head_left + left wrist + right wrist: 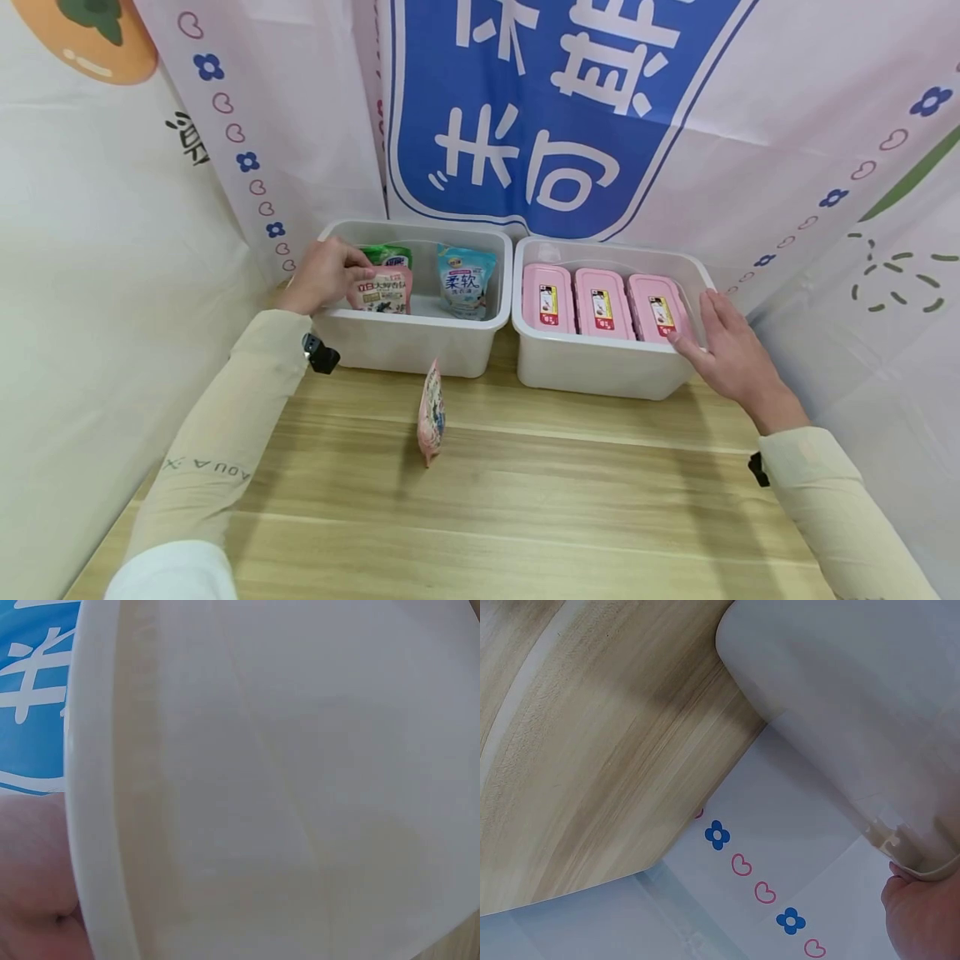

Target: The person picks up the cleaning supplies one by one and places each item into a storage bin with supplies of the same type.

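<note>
In the head view, my left hand (328, 271) reaches over the left end of a white bin (405, 343) and pinches the top of a pink pouch (386, 293) with printed characters. Behind that pouch is a green pouch (390, 253); a blue pouch (467, 282) stands at the bin's right side. The left wrist view is filled by the bin's wall, with part of the hand at lower left. My right hand (733, 350) rests on the right corner of a second white bin (592, 367), fingers extended along its rim. Three pink-lidded boxes (600, 304) stand inside it.
Another pink pouch (431, 415) stands edge-on upon the wooden table (525, 500), in front of the left bin. Printed white cloth (315, 125) hangs behind the bins and along both sides. The two bins stand side by side with a narrow gap.
</note>
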`<state>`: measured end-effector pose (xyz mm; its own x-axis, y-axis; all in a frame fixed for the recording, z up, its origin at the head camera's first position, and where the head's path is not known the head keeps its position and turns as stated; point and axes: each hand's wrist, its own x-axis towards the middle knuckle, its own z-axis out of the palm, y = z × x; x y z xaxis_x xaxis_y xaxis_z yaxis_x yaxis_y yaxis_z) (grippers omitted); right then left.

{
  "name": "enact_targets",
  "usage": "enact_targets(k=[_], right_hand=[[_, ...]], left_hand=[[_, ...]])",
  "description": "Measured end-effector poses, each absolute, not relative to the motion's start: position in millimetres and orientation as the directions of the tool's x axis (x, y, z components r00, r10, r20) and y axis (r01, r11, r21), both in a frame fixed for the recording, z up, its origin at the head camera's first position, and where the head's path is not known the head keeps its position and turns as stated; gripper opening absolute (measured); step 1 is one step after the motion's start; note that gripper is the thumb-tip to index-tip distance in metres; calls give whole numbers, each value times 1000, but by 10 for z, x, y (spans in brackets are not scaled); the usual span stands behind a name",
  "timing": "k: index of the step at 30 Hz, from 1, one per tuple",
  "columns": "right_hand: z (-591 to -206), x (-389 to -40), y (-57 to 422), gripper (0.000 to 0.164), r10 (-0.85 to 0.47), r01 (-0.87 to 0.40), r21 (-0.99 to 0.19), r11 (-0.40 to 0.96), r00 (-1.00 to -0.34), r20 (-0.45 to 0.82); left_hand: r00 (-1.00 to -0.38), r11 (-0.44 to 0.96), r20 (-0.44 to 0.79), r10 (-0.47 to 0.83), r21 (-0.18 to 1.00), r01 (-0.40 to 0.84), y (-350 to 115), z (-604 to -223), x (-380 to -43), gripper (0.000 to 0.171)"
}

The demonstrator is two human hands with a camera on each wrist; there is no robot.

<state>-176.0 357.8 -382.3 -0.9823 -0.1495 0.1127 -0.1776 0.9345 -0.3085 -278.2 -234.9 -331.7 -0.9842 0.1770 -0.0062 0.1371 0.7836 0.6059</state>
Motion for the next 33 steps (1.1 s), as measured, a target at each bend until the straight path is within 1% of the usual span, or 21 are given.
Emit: enact_targets(k=[18,28,33], right_hand=[[-3807,-1752,3585,93,-157,-193,-302,933,-978,139],[-3812,-1758,3579,95,-154,-185,-315,931,-981,122],[-3829,-1763,3585,95,-153,-181,-310,933,-982,114]], left_hand=[[-981,790,30,190,588,171,-2363,-3439,-2792,22],[-974,807,-7,227,561,184,-2434,-3396,-2787,24],[-971,807,-45,235,565,169,-2454,-3364,-2779,24]])
